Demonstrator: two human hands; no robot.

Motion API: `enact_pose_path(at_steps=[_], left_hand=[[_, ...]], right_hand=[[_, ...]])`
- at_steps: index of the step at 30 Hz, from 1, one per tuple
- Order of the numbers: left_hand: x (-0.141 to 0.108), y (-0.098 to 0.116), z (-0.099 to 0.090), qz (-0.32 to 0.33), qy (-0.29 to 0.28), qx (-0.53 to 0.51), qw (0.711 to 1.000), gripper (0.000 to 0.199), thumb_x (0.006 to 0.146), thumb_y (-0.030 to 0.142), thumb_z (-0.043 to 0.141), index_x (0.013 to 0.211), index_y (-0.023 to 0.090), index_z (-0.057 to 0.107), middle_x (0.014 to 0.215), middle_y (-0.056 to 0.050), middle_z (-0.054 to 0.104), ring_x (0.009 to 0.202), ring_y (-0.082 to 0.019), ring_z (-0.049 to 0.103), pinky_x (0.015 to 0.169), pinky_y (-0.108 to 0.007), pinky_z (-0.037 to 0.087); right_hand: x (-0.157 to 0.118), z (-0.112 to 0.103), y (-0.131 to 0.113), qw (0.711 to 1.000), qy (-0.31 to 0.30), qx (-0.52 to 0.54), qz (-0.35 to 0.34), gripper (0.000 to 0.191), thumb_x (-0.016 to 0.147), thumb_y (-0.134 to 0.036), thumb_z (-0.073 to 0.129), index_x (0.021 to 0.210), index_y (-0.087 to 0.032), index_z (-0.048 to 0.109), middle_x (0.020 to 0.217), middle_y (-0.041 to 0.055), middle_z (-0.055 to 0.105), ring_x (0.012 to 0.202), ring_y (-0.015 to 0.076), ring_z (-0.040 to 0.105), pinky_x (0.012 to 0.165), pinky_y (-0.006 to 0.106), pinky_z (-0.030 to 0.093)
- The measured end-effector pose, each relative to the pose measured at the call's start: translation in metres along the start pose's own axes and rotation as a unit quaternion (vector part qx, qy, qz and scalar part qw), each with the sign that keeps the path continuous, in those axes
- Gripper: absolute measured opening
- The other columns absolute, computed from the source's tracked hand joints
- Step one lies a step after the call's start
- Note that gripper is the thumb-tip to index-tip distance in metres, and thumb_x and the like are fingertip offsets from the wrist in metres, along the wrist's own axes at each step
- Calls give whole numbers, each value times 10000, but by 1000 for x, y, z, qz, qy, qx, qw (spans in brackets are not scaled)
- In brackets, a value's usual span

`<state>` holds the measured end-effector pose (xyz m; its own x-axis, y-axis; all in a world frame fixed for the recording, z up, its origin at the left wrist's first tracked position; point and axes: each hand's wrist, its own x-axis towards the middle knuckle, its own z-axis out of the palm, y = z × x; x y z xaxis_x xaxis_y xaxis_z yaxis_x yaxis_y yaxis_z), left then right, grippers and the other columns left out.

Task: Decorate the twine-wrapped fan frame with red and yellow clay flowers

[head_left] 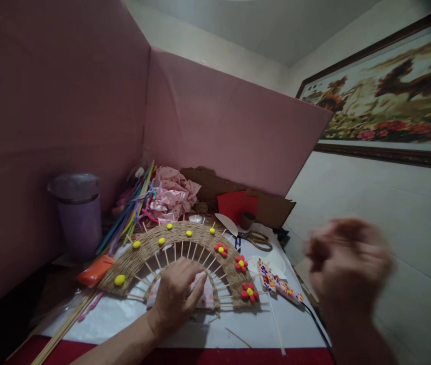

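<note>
A half-round fan (150, 242) of twine woven over thin sticks lies on the white sheet. Yellow dots (136, 244) sit along its left and top, and red flowers with yellow centres (241, 263) along its right. My left hand (179, 289), fingers curled down, grips the fan at its inner centre, over a pink patterned piece (207, 293). Raised off to the right, away from the fan, my right hand (348, 261) is blurred by motion. Its fingers look curled together; anything in them is hidden.
A flower-patterned glue gun (278, 284) with a black cord lies right of the fan, near scissors (257, 239). An orange packet (95, 271) touches the fan's left end. Behind stand a purple cup (80, 223), coloured pipe cleaners (131, 208) and crumpled pink cloth (173, 195). Pink panels (223, 111) close the back.
</note>
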<state>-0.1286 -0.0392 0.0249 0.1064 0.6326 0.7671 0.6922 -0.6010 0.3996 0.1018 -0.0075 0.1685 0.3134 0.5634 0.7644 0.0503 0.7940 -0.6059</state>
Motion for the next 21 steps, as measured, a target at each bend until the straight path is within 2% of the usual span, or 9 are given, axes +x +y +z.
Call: enact_pose_path(at_steps=[2,4,6,8,11,13,17,19,21], left_hand=[[-2,-1,1,-9,9,4,1000,135,851,170,463,915,171,582,763,-49,591,733,-184,539,665,-338,441],[-4,-2,1,-34,34,1,999,236,843,206,500,1074,165,530,771,-41,584,709,-175,539,661,-333,450],[-5,0,0,-48,39,-27,998,441,801,261,579,1206,157,439,784,-32,582,690,-166,538,666,-328,460],[-6,5,-1,-32,-3,-75,997,442,757,296,630,1150,165,479,771,-24,588,674,-160,536,652,-309,458],[-7,16,-2,5,-90,-131,987,79,817,247,528,804,188,578,655,-17,589,605,-144,531,561,-261,411],[-8,24,0,32,-105,-129,986,187,851,196,447,707,187,564,602,-24,591,569,-139,529,534,-257,379],[-11,31,10,148,-48,-121,980,234,869,199,416,680,168,550,529,-25,572,504,-130,498,508,-262,338],[-12,31,17,218,-18,-121,968,327,899,246,391,612,166,526,448,-1,504,428,-110,428,454,-255,282],[-14,28,23,256,5,-122,959,457,931,357,331,553,165,504,404,11,443,397,-103,373,421,-256,232]], right_hand=[[-21,26,14,983,-132,8,127,146,832,-330,550,822,-196,495,483,-81,384,376,55,291,343,178,212],[-44,44,23,949,-236,-18,206,201,840,-373,535,761,-191,500,489,-80,357,391,56,281,351,177,211],[-67,54,25,925,-312,-51,209,222,868,-361,496,730,-188,503,538,-60,390,448,68,331,396,184,268],[-85,60,20,905,-378,-52,190,210,875,-329,492,725,-184,515,582,-41,437,517,83,393,462,195,328],[-94,65,12,893,-396,20,214,199,874,-330,498,740,-183,505,622,-38,449,544,80,415,496,192,352],[-87,69,12,902,-355,50,238,190,868,-352,512,771,-188,498,594,-56,411,499,66,370,456,176,316],[-63,76,37,933,-253,40,252,215,850,-404,523,801,-199,482,562,-77,359,444,58,316,416,169,269],[-57,81,56,929,-285,-12,236,243,867,-416,475,780,-192,510,523,-77,354,425,68,317,414,181,268],[-57,91,74,910,-360,-109,173,263,878,-368,453,719,-183,551,508,-57,409,449,84,378,446,194,290]])
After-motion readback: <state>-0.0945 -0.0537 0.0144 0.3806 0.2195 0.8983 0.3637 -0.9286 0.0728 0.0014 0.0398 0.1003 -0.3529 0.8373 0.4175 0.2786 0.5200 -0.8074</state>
